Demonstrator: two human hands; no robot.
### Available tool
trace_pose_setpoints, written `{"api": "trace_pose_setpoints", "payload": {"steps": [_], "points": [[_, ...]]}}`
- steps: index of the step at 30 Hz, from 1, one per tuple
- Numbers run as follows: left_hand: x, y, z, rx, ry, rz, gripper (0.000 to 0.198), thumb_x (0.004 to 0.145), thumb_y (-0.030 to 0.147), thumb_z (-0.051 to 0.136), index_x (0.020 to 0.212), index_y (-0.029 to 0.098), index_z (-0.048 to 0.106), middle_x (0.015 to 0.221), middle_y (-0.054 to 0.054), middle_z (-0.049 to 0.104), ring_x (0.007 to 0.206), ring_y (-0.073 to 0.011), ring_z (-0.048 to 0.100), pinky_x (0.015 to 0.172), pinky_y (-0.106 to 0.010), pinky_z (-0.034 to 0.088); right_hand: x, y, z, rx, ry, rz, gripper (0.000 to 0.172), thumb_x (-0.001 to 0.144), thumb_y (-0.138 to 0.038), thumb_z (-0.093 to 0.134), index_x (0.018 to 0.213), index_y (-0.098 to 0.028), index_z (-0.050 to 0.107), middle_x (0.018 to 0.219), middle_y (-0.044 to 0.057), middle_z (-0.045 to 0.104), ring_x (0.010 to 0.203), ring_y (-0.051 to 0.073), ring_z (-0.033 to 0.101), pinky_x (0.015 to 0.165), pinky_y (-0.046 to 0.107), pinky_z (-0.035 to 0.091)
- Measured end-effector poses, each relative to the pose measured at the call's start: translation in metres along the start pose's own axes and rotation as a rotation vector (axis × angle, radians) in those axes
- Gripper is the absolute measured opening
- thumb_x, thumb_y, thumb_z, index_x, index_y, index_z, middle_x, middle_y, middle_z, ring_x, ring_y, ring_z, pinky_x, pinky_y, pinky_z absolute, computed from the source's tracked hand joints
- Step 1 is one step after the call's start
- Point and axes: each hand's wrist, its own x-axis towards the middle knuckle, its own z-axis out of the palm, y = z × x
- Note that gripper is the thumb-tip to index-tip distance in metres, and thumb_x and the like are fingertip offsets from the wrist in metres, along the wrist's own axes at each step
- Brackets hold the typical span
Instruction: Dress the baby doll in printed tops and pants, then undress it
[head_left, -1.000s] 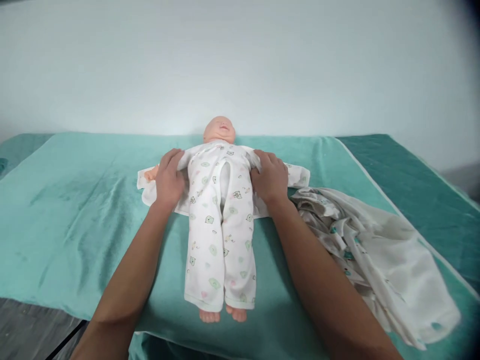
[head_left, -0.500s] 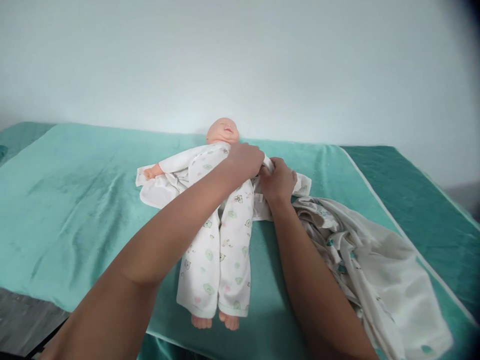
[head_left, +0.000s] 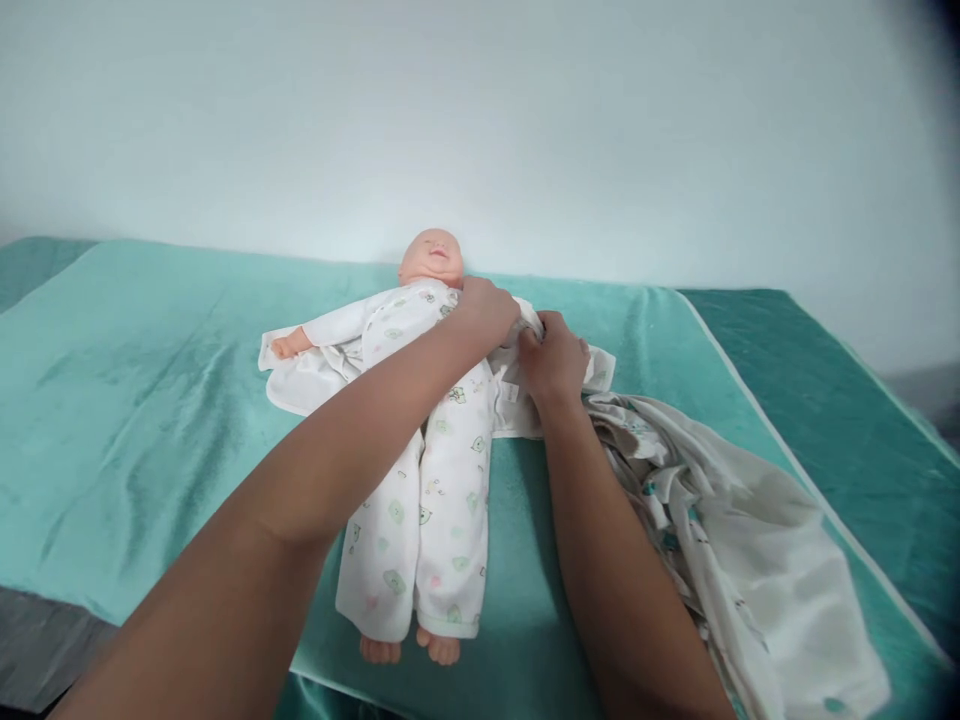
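Observation:
A baby doll [head_left: 454, 430] lies on its back, head toward the wall, in white printed baby clothes. A white baby shirt [head_left: 508, 408] is spread out beneath its upper body; the doll's arm on the left rests over one side of it. My left hand [head_left: 491, 308] reaches across the doll's chest, its fingers curled around the arm at the right shoulder. Just right of it, my right hand [head_left: 556, 358] is closed on the bunched shirt sleeve [head_left: 531, 316]. Both hands hide most of that arm, and the doll's hand there is out of sight.
A crumpled pale printed cloth [head_left: 765, 530] lies to the right, beside my right forearm. Light green fabric [head_left: 150, 400] covers the table, with darker green fabric [head_left: 847, 400] along the right. A plain wall [head_left: 480, 120] rises behind the table.
The doll appears shifted slightly left in view, its legs angled a little more. My left hand has moved slightly left, opening a wider stretch of sleeve between both hands.

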Motion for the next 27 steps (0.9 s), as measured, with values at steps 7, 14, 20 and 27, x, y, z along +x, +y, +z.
{"api": "trace_pose_setpoints", "payload": {"steps": [7,14,20,27], "points": [[-0.019,-0.022,-0.016,0.044,0.088,-0.013,0.041,0.082,0.002,0.056,0.117,0.015,0.074,0.118,-0.017,0.074,0.119,-0.0329,0.064,0.093,-0.043,0.051,0.007,0.01,-0.013,0.088,-0.05,0.128,0.03,0.092,-0.032,0.043,0.11,-0.023,0.066,0.103,0.012,0.071,0.095,0.03,0.062,0.085,0.038,0.047],[-0.042,-0.049,-0.025,0.016,0.139,-0.085,0.035,0.078,0.003,0.063,0.111,0.013,0.072,0.11,-0.015,0.072,0.109,-0.0346,0.064,0.089,-0.045,0.049,0.012,0.021,-0.009,0.206,0.004,0.117,0.026,0.086,-0.024,0.045,0.106,-0.023,0.062,0.101,0.009,0.07,0.094,0.027,0.061,0.083,0.036,0.046],[-0.058,-0.057,-0.032,0.08,0.115,-0.131,0.047,0.079,0.001,0.061,0.124,0.013,0.066,0.114,-0.014,0.071,0.109,-0.0327,0.065,0.088,-0.043,0.05,0.018,0.03,-0.003,0.371,0.02,0.199,0.024,0.078,-0.018,0.052,0.1,-0.02,0.062,0.093,0.007,0.068,0.085,0.024,0.061,0.083,0.038,0.048],[-0.051,-0.037,-0.022,-0.066,0.11,-0.109,0.045,0.082,0.0,0.058,0.125,0.012,0.067,0.123,-0.018,0.07,0.12,-0.0364,0.063,0.096,-0.048,0.049,0.023,0.023,0.0,1.193,0.092,0.325,0.03,0.067,-0.017,0.058,0.097,-0.019,0.057,0.102,0.003,0.068,0.09,0.015,0.068,0.084,0.03,0.057]]}}
